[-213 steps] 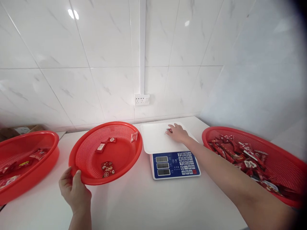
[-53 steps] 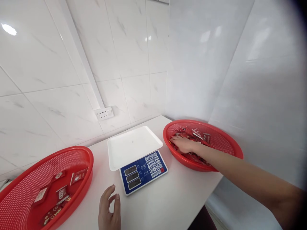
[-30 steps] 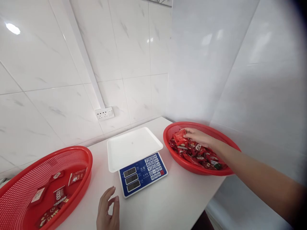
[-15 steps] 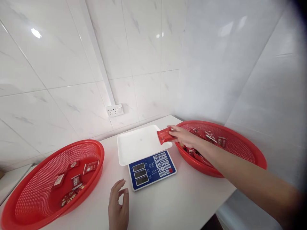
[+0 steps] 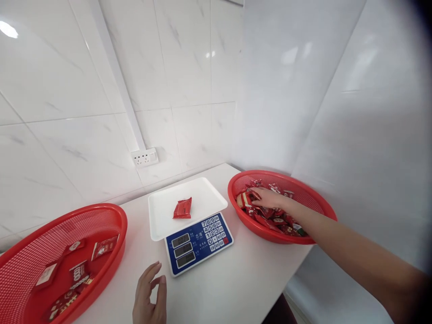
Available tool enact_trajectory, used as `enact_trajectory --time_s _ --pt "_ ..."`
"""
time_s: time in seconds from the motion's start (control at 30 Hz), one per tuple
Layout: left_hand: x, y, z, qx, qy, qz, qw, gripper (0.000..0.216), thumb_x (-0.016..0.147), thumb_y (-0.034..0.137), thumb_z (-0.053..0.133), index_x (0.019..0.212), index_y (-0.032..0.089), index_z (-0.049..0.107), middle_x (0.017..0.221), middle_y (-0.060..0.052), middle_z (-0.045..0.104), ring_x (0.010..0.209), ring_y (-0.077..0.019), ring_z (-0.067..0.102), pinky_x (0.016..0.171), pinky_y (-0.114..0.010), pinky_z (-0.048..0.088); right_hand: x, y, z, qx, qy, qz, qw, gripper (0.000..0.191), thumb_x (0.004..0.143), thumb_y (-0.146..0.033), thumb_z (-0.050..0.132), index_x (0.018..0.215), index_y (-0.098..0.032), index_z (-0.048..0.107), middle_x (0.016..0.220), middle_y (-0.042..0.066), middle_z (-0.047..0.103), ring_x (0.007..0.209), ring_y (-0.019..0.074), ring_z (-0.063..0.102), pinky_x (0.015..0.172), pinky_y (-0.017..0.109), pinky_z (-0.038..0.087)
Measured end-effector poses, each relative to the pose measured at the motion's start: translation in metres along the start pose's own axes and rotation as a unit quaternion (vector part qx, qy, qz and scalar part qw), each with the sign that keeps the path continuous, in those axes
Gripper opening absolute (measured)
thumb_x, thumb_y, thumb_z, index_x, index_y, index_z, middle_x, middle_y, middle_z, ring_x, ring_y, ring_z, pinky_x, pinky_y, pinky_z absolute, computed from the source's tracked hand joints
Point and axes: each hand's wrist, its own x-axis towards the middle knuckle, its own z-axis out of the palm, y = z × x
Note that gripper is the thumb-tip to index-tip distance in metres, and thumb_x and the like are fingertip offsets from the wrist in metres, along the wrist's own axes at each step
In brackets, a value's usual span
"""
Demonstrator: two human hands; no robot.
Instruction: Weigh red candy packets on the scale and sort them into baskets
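A red packet (image 5: 182, 208) lies on the white tray (image 5: 202, 198) of the blue-faced scale (image 5: 198, 242). My right hand (image 5: 266, 198) reaches into the red basket on the right (image 5: 317, 211), lying on the heap of red packets (image 5: 270, 216) with its fingers closed around one of them. My left hand (image 5: 148, 297) rests on the white counter near the scale's front, fingers loosely apart and holding nothing.
A second red basket (image 5: 108, 216) with several packets (image 5: 77, 270) sits at the left. A wall socket (image 5: 145, 157) is on the tiled wall behind the scale. The counter (image 5: 236, 279) ends at a corner on the right, against a white wall.
My right hand carried a red packet from the right basket, left it on the scale tray, and went back into the basket. My left hand stayed on the counter.
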Motion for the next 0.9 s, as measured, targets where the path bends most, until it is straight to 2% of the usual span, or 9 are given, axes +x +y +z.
enact_trajectory --time_s 0.13,0.23,0.37,0.47,0.6,0.67,0.73,0.83,0.9 --pt "0.001 -0.007 0.001 0.016 -0.001 0.003 1.0 0.031 0.079 0.041 0.054 0.102 0.021 0.059 0.11 -0.009 0.059 0.101 -0.0254 0.058 0.073 -0.035 0.057 -0.011 0.042 0.003 -0.04 0.011 0.091 0.995 0.057 0.076 -0.029 0.057 0.129 -0.011 0.046 0.116 0.02 0.061 0.106 0.0362 0.056 0.087 0.047 0.041" --pt "0.002 -0.007 0.001 0.019 -0.004 -0.017 1.0 0.034 0.078 0.043 0.053 0.103 0.021 0.059 0.111 -0.009 0.059 0.1 -0.0255 0.059 0.074 -0.036 0.057 -0.011 0.054 0.001 -0.036 0.019 0.111 0.993 0.044 0.076 -0.022 0.054 0.119 -0.016 0.055 0.105 0.015 0.066 0.099 0.0339 0.06 0.082 0.043 0.044" --pt "0.002 -0.005 0.0 0.015 -0.006 -0.031 0.999 0.034 0.078 0.044 0.054 0.102 0.021 0.059 0.111 -0.009 0.059 0.101 -0.0251 0.058 0.077 -0.037 0.056 -0.01 0.054 -0.005 0.014 0.016 0.093 0.995 0.035 0.077 -0.021 0.051 0.11 -0.019 0.059 0.104 0.01 0.067 0.094 0.0276 0.062 0.077 0.033 0.046" --pt "0.003 -0.005 0.0 0.014 -0.004 -0.035 0.999 0.034 0.077 0.044 0.054 0.102 0.021 0.059 0.111 -0.008 0.059 0.102 -0.0254 0.058 0.077 -0.037 0.056 -0.015 0.05 -0.015 0.12 0.001 0.067 0.991 0.031 0.08 -0.027 0.049 0.108 -0.02 0.06 0.104 0.005 0.067 0.09 0.0212 0.063 0.071 0.026 0.049" --pt "0.003 -0.007 0.0 -0.004 0.0 -0.042 0.999 0.036 0.075 0.046 0.056 0.1 0.021 0.06 0.109 -0.008 0.061 0.102 -0.0264 0.058 0.076 -0.037 0.056 -0.028 0.046 -0.032 0.327 -0.077 0.051 0.94 0.043 0.079 -0.037 0.056 0.119 -0.022 0.054 0.105 0.005 0.066 0.09 0.0195 0.063 0.071 0.025 0.051" --pt "0.003 -0.008 0.0 -0.009 0.0 -0.041 0.999 0.036 0.074 0.046 0.057 0.1 0.021 0.06 0.108 -0.008 0.061 0.103 -0.0266 0.058 0.077 -0.037 0.056 -0.03 0.048 -0.037 0.36 -0.092 0.051 0.927 0.047 0.08 -0.043 0.055 0.123 -0.023 0.052 0.109 0.006 0.065 0.094 0.0204 0.062 0.074 0.027 0.052" --pt "0.003 -0.009 0.0 -0.005 -0.006 -0.041 0.999 0.036 0.075 0.046 0.056 0.101 0.021 0.06 0.109 -0.008 0.061 0.102 -0.0264 0.058 0.077 -0.037 0.056 -0.025 0.053 -0.036 0.319 -0.029 0.066 0.945 0.046 0.083 -0.045 0.049 0.123 -0.022 0.052 0.113 0.007 0.064 0.101 0.0217 0.06 0.08 0.03 0.051" --pt "0.004 -0.009 0.0 0.005 -0.01 -0.042 0.999 0.037 0.075 0.047 0.055 0.102 0.021 0.059 0.11 -0.008 0.06 0.102 -0.0264 0.058 0.076 -0.037 0.056 -0.009 0.064 -0.025 0.192 0.088 0.106 0.972 0.05 0.083 -0.045 0.05 0.123 -0.016 0.052 0.122 0.011 0.059 0.112 0.0262 0.054 0.093 0.036 0.044" --pt "0.004 -0.01 0.0 0.009 -0.011 -0.042 0.999 0.037 0.075 0.047 0.054 0.102 0.021 0.059 0.11 -0.008 0.06 0.102 -0.0263 0.058 0.076 -0.037 0.057 0.001 0.07 -0.015 0.148 0.098 0.116 0.977 0.057 0.077 -0.045 0.058 0.124 -0.014 0.052 0.128 0.014 0.054 0.117 0.0309 0.049 0.098 0.041 0.038"
